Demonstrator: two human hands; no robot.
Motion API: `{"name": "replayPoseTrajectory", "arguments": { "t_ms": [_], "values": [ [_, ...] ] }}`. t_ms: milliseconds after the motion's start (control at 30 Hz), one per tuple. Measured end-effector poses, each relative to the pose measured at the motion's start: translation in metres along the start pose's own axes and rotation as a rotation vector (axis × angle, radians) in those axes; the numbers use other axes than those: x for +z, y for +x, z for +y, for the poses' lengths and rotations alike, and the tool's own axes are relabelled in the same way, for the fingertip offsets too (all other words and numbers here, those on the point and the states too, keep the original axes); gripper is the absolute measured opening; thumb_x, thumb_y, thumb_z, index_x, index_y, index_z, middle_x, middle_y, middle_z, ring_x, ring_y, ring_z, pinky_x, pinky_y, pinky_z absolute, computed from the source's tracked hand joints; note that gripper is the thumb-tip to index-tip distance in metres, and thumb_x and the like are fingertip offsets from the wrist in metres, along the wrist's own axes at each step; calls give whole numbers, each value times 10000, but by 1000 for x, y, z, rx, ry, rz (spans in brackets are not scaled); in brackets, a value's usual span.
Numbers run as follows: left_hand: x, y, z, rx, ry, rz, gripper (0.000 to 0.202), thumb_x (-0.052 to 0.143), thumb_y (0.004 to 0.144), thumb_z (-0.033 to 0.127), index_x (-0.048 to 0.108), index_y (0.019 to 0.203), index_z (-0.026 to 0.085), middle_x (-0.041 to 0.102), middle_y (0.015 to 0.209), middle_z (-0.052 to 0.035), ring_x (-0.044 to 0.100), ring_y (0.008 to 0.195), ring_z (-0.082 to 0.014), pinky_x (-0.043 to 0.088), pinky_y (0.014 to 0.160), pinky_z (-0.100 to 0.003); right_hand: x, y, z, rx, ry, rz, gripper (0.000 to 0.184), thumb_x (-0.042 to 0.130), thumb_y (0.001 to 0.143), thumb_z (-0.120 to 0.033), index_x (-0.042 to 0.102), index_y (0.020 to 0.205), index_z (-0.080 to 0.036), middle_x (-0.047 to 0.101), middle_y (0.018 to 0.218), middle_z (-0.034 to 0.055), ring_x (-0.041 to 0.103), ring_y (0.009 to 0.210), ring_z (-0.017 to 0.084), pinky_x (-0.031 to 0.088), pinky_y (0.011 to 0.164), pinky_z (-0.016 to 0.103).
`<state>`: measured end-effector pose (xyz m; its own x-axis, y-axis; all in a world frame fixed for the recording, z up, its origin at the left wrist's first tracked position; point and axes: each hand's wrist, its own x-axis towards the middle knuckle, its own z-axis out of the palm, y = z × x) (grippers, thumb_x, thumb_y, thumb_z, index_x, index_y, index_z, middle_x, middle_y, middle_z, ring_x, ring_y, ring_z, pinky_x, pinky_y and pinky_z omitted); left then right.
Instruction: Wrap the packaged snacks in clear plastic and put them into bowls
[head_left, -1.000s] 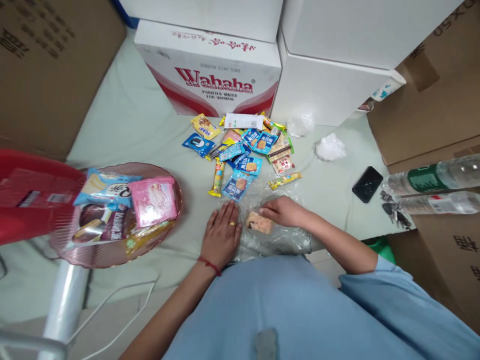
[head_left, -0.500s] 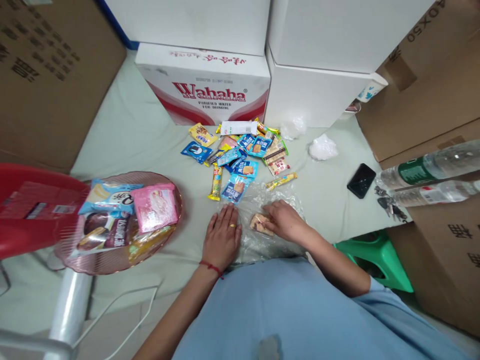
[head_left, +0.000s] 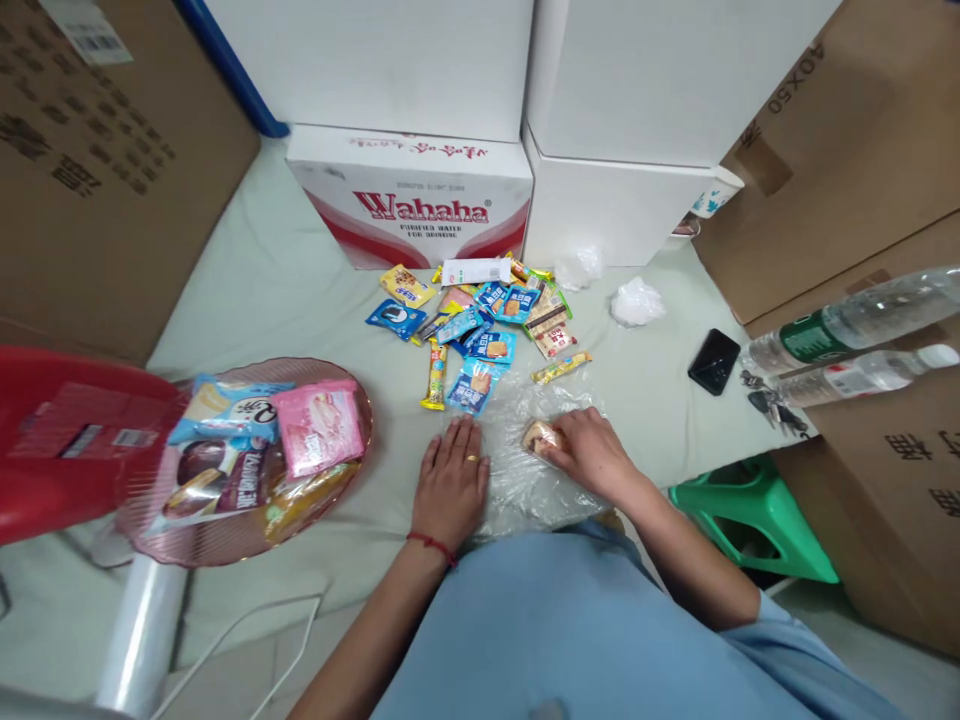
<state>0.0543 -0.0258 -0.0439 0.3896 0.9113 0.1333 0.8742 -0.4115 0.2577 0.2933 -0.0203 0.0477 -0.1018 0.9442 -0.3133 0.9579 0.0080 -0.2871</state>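
Observation:
My left hand (head_left: 451,482) lies flat at the left edge of a clear plastic bag (head_left: 517,500) spread on the cloth, fingers stretched out. Over the bag, my right hand (head_left: 592,450) is closed on a small tan-brown snack piece (head_left: 541,438), which seems to be in a clear wrapper. Part of that piece is hidden by the fingers. Just beyond my hands is a heap of small packaged snacks, with a blue biscuit packet (head_left: 472,385) and a yellow snack stick (head_left: 561,367) closest to the bag.
On the left stands a pink glass dish (head_left: 364,440) of larger snack packs beside a red container (head_left: 67,440). A Wahaha carton (head_left: 420,205) and white boxes line the back. At right are a black phone (head_left: 714,361), keys (head_left: 776,410), plastic bottles (head_left: 855,320) and a green stool (head_left: 750,520).
My right hand has shifted slightly right with the snack piece, its fingers now more closely around it. My left hand stays flat in place. The view has tilted a little.

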Motion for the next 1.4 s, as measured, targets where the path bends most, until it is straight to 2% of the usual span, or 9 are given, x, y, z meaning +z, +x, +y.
{"name": "replayPoseTrajectory", "arguments": {
  "t_ms": [167, 367, 533, 767, 900, 1033, 1200, 1300, 1400],
  "values": [
    [1, -3, -1, 10, -46, 11, 613, 348, 1063, 380, 362, 1629, 143, 427, 1650, -150, 402, 1539, -309, 295, 1252, -524, 5, -7, 12, 77, -8, 45, 418, 668, 973, -433, 662, 1316, -194, 699, 1209, 124, 549, 1136, 318, 401, 937, 403],
    [3, -5, 1, 26, -25, 22, 686, 403, 1052, 448, 303, 1647, 122, 382, 1672, -157, 381, 1550, -320, 269, 1262, -521, 0, -4, 18, 27, -25, 65, 273, 673, 967, -412, 717, 1136, -202, 678, 1131, 104, 533, 1069, 296, 406, 936, 387],
    [3, -4, 2, 18, -26, 16, 676, 414, 1048, 445, 344, 1629, 107, 391, 1667, -160, 377, 1552, -322, 267, 1262, -524, -4, -7, 6, 10, -180, 70, 193, 704, 939, -349, 645, 1021, -185, 675, 1077, 119, 562, 1006, 296, 426, 850, 376],
    [3, -4, 1, 34, -20, 43, 673, 414, 1050, 445, 342, 1631, 113, 410, 1656, -171, 392, 1543, -321, 275, 1258, -526, -2, -29, -9, -44, -244, -46, 127, 627, 967, -243, 604, 1090, -225, 694, 1075, 96, 635, 995, 280, 418, 742, 343],
    [3, -4, 1, 24, -31, 31, 668, 406, 1051, 452, 364, 1620, 104, 401, 1659, -177, 384, 1548, -324, 270, 1262, -529, -17, -34, 5, 1, -130, -87, 234, 618, 945, -201, 616, 1178, -220, 681, 1091, 84, 640, 999, 253, 413, 759, 323],
    [3, -4, 1, 26, -33, 22, 665, 405, 1050, 455, 384, 1608, 93, 406, 1657, -173, 381, 1550, -324, 272, 1264, -526, -38, -25, 13, 21, -136, 60, 222, 607, 936, -205, 670, 1149, -217, 624, 1053, 92, 597, 992, 257, 412, 785, 332],
    [4, -4, -1, 36, -30, 46, 689, 412, 1045, 451, 324, 1639, 114, 407, 1657, -172, 402, 1538, -329, 278, 1259, -533, -19, -2, -12, -236, -216, 177, 261, 532, 987, -164, 664, 1206, -214, 613, 1101, 118, 528, 1038, 275, 419, 838, 357],
    [4, -4, -1, 44, -22, 50, 693, 418, 1041, 437, 304, 1648, 122, 406, 1658, -167, 401, 1539, -324, 276, 1257, -525, 7, 4, -22, -410, -281, 108, 262, 487, 1048, -216, 651, 1253, -210, 633, 1095, 125, 522, 1028, 284, 424, 851, 391],
    [3, -4, 0, 49, -20, 29, 675, 410, 1042, 417, 334, 1633, 99, 391, 1665, -167, 385, 1548, -321, 270, 1259, -519, 18, 1, -16, -521, -183, 24, 372, 634, 1004, -340, 610, 1344, -194, 631, 1231, 142, 542, 1097, 293, 453, 913, 418]
  ]
}}
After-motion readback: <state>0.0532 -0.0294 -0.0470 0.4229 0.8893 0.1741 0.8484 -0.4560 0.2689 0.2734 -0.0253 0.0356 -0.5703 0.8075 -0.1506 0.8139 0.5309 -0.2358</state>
